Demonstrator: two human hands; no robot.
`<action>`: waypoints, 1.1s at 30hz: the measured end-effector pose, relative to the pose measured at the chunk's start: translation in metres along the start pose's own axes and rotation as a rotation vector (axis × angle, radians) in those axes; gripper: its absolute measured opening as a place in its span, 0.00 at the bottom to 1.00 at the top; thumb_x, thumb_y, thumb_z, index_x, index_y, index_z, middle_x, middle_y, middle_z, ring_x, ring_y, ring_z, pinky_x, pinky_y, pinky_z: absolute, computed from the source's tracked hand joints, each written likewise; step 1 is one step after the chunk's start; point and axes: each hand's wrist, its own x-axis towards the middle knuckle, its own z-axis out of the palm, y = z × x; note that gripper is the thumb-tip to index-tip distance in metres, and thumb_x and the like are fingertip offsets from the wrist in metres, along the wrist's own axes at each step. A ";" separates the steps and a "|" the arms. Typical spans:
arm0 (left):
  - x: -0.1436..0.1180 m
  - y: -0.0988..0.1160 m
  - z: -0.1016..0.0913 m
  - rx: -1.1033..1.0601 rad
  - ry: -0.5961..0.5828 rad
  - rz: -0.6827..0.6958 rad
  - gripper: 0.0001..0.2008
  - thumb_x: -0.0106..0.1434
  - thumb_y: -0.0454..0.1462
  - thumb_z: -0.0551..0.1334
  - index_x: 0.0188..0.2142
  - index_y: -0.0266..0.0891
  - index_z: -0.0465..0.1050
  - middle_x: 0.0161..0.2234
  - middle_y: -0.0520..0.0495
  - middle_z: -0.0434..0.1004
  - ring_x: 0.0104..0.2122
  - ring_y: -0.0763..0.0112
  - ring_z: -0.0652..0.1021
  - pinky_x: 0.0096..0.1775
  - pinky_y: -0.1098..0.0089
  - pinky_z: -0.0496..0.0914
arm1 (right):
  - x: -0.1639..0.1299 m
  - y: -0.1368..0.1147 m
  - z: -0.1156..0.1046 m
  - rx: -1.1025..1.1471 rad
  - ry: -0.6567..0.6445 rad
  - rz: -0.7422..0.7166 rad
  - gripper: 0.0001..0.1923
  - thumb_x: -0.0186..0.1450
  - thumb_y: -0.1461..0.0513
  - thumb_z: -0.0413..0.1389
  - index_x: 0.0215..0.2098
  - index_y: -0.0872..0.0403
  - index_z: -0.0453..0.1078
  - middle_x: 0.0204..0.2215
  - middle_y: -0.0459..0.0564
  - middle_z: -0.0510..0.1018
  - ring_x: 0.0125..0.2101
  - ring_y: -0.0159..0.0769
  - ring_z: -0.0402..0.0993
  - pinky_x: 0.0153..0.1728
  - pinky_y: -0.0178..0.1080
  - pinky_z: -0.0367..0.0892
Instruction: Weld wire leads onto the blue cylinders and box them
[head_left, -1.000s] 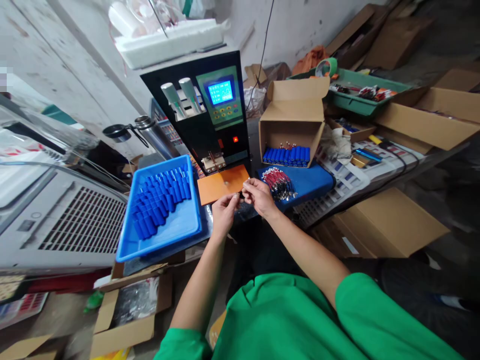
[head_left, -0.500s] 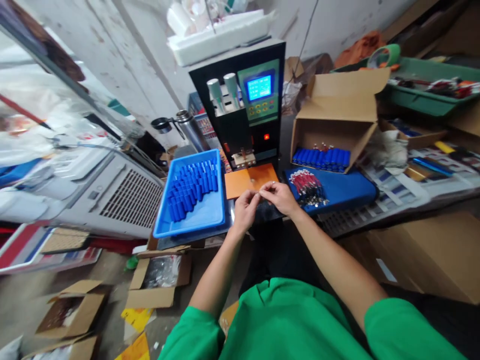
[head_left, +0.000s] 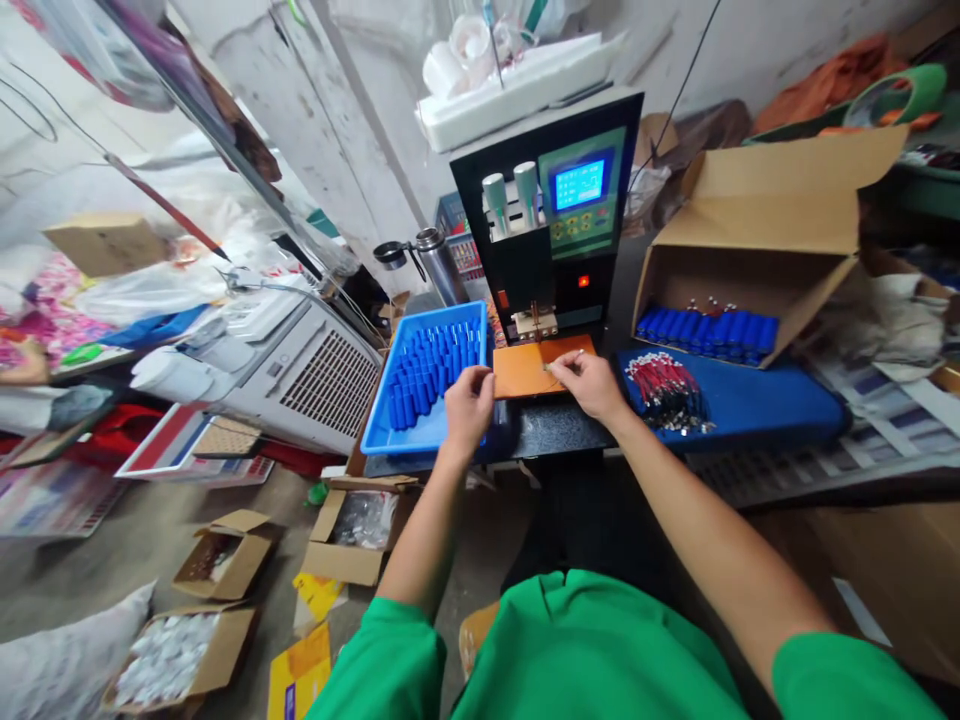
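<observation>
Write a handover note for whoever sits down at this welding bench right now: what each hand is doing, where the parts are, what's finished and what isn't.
Left hand: fingers curled at the near right corner of the blue tray of loose blue cells; whether it grips a cell cannot be told.
Right hand: pinching a small part over the orange plate under the welder.
Red-wired leads are piled on the blue pad.
Done: cells with leads lie in the cardboard box.
Left: the tray still holds many cells.

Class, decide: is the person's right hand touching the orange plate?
Touching. The head view shows the right hand with fingertips resting on the orange plate.
</observation>
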 end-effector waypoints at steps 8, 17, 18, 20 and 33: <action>0.055 -0.045 -0.041 0.935 -0.200 -0.247 0.13 0.66 0.40 0.61 0.45 0.34 0.73 0.45 0.28 0.79 0.48 0.47 0.80 0.46 0.57 0.71 | 0.009 0.015 0.001 -0.094 0.046 -0.022 0.15 0.56 0.51 0.62 0.26 0.54 0.73 0.24 0.48 0.78 0.27 0.35 0.71 0.32 0.39 0.66; 0.062 -0.051 -0.034 0.835 -0.063 -0.370 0.12 0.61 0.38 0.62 0.41 0.33 0.75 0.42 0.24 0.80 0.45 0.42 0.81 0.44 0.53 0.71 | 0.011 0.015 -0.001 -0.055 0.050 -0.015 0.13 0.55 0.53 0.63 0.26 0.55 0.73 0.24 0.47 0.77 0.27 0.34 0.70 0.34 0.38 0.67; 0.061 -0.049 -0.035 0.790 -0.030 -0.348 0.12 0.61 0.38 0.62 0.41 0.34 0.75 0.41 0.27 0.80 0.44 0.44 0.81 0.44 0.54 0.71 | 0.011 0.014 -0.002 -0.038 0.054 -0.013 0.13 0.55 0.53 0.63 0.25 0.55 0.73 0.23 0.47 0.77 0.26 0.33 0.70 0.33 0.38 0.67; 0.059 -0.043 -0.032 0.629 0.033 -0.244 0.10 0.60 0.39 0.63 0.40 0.37 0.73 0.38 0.36 0.81 0.41 0.52 0.81 0.43 0.59 0.71 | 0.013 0.013 -0.003 0.012 0.056 -0.002 0.13 0.56 0.53 0.63 0.25 0.55 0.72 0.22 0.46 0.75 0.25 0.33 0.69 0.31 0.37 0.66; 0.042 0.013 0.080 -0.379 -0.168 0.073 0.08 0.60 0.38 0.66 0.37 0.40 0.69 0.32 0.50 0.77 0.31 0.72 0.77 0.37 0.71 0.71 | 0.027 0.016 -0.010 0.252 0.146 0.165 0.20 0.54 0.47 0.64 0.26 0.53 0.67 0.20 0.43 0.73 0.22 0.29 0.69 0.27 0.33 0.65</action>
